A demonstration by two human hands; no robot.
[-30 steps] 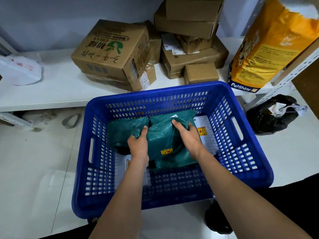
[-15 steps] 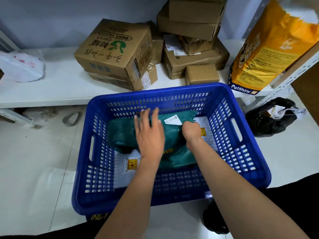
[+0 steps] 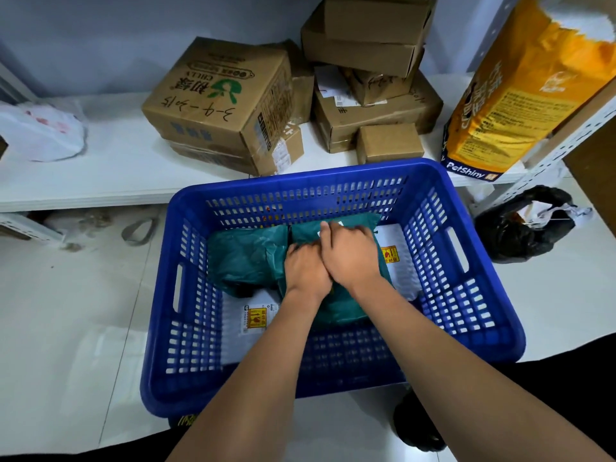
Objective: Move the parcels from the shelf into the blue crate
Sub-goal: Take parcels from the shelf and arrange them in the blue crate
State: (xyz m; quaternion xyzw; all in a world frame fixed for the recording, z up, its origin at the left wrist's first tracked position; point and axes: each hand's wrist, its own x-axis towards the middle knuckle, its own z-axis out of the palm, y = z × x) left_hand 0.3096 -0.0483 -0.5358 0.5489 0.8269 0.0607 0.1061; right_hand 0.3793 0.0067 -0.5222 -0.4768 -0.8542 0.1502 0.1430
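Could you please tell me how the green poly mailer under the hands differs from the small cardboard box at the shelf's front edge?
The green poly mailer is soft and crumpled; the small cardboard box is rigid and square-edged. The mailer already lies in the blue crate, while the box sits on the shelf. Both hands press the mailer; nothing touches the box. Both are parcels.

Two bare forearms reach in from the lower edge, with no sleeves, watch, bracelet or rings to be seen on them. The left hand (image 3: 305, 270) and right hand (image 3: 350, 256) are ungloved, knuckles up; the fingers (image 3: 328, 233) of the right show short nails, the left's are mostly hidden. Dark, black clothing fills the bottom corners beside the arms. Below the blue crate (image 3: 500, 331), a black shoe (image 3: 416, 428) shows at its near right corner, and another dark shoe (image 3: 183, 421) with yellow lettering at its near left corner.
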